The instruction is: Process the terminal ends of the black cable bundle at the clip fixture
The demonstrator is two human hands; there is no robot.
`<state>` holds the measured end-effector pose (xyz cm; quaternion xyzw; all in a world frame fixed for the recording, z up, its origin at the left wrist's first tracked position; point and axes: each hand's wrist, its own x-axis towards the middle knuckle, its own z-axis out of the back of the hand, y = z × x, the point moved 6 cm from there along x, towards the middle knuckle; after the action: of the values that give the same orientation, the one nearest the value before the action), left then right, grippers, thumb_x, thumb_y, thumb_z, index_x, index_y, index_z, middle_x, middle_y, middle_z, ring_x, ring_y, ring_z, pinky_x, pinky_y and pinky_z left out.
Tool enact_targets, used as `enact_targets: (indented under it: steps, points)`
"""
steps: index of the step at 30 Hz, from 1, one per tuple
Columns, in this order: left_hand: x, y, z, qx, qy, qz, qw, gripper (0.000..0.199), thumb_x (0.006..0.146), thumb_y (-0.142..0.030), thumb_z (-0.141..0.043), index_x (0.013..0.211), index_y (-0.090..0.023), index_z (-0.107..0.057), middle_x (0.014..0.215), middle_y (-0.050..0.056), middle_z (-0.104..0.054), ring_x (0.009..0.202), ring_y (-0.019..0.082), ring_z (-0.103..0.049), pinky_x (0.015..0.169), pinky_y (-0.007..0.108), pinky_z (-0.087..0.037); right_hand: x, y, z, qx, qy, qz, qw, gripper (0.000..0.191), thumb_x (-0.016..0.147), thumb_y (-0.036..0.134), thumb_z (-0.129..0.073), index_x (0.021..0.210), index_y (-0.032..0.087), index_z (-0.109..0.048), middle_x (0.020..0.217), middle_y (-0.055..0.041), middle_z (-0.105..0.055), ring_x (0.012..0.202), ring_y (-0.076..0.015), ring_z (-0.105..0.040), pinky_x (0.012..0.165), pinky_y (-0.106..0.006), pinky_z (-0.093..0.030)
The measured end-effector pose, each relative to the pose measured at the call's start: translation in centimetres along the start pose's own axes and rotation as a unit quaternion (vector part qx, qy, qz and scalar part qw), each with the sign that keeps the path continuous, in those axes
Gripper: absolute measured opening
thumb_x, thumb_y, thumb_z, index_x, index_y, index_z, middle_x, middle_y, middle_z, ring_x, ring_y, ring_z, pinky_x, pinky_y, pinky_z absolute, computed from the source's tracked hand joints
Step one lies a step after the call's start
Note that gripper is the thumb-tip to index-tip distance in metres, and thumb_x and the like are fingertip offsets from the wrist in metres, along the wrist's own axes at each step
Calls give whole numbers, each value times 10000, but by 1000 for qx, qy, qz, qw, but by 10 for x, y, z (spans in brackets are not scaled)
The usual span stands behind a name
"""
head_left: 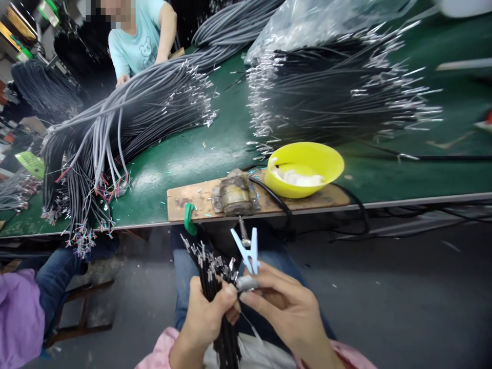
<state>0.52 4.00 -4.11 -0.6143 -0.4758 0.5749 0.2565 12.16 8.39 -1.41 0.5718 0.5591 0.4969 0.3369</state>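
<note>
My left hand (209, 312) is closed around a bundle of black cables (226, 343), whose stripped, silvery ends (207, 256) stick up and forward. Close beside it, my right hand (288, 302) has its thumb and fingers pinched together at the edge of the bundle. A grey, tape-like wrap (246, 283) sits at those fingertips; whatever lies between them is hidden. Just beyond my right fingers is a light blue clothespin (248, 251), in front of the metal shaft (243, 228) of a small motor (236, 195) on a wooden board (184, 202).
A yellow bowl (307, 192) with white material stands on the board's right part. A green clamp (189, 219) grips its front edge. Large piles of black cables (326, 92) and grey cables (115, 113) lie on the green table (184, 154). A co-worker (138, 36) sits across.
</note>
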Motion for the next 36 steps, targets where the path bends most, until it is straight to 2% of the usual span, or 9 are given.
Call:
enact_targets:
  steps: [8, 13, 15, 18, 21, 24, 30, 34, 36]
  points:
    - [2, 17, -4, -87, -4, 21, 996, 508, 589, -609, -697, 596, -181, -425, 401, -80, -348, 336, 28, -275, 357, 207, -291, -2, 9, -6, -26, -35, 28, 999, 117, 749, 277, -688, 645, 228, -708, 517, -26, -591, 440, -161, -529, 390, -259, -431]
    - [2, 10, -5, -100, -10, 26, 995, 516, 563, -580, -738, 603, -188, -406, 368, -93, -360, 314, 24, -290, 340, 185, -279, -2, 11, -3, -75, -50, 53, 995, 243, 770, 341, -663, 563, 213, -650, 487, -22, -549, 449, -157, -500, 407, -259, -422]
    - [1, 4, -6, -95, -10, 31, 995, 535, 526, -566, -768, 597, -189, -394, 362, -96, -380, 311, 23, -307, 333, 172, -268, -3, 5, -3, -47, -32, 20, 998, 265, 756, 387, -670, 563, 207, -643, 518, -21, -541, 458, -150, -505, 405, -248, -430]
    - [1, 1, -7, -75, 2, 42, 996, 539, 516, -572, -768, 574, -184, -399, 352, -95, -394, 306, 21, -319, 335, 172, -267, -7, -12, -7, 67, 21, -101, 992, 268, 723, 449, -686, 626, 202, -652, 595, -25, -565, 457, -139, -530, 387, -231, -456]
    - [4, 8, -5, -63, 17, 43, 997, 543, 527, -603, -742, 516, -186, -395, 336, -95, -365, 300, 25, -316, 344, 194, -276, -16, -27, -16, 200, 66, -218, 953, 283, 694, 474, -704, 691, 196, -655, 607, -18, -581, 458, -136, -545, 421, -244, -497]
    - [6, 14, -1, -45, 13, 23, 999, 570, 474, -641, -738, 479, -193, -386, 341, -89, -354, 313, 36, -322, 356, 213, -280, -21, -33, -22, 278, 78, -274, 917, 302, 658, 470, -735, 681, 181, -652, 581, -1, -558, 460, -128, -537, 452, -250, -500]
    - [1, 8, 1, 9, 9, -33, 999, 532, 515, -632, -726, 464, -172, -464, 373, -49, -407, 364, 61, -372, 391, 228, -288, -18, -32, -26, 312, 47, -317, 894, 349, 569, 472, -789, 616, 167, -627, 541, 13, -505, 468, -113, -476, 436, -226, -441]
    - [2, 12, 2, -14, 7, -15, 1000, 558, 468, -679, -712, 489, -195, -435, 356, -76, -347, 324, 60, -348, 363, 232, -288, -10, -33, -16, 298, -27, -282, 912, 367, 604, 497, -754, 553, 181, -575, 474, 38, -419, 438, -103, -389, 438, -244, -420]
    - [3, 13, 2, -38, -2, -6, 999, 564, 470, -681, -710, 501, -200, -417, 365, -87, -330, 314, 48, -321, 350, 223, -283, -7, -32, -8, 250, -55, -244, 935, 355, 631, 500, -737, 562, 190, -579, 469, 37, -427, 445, -112, -405, 455, -253, -426]
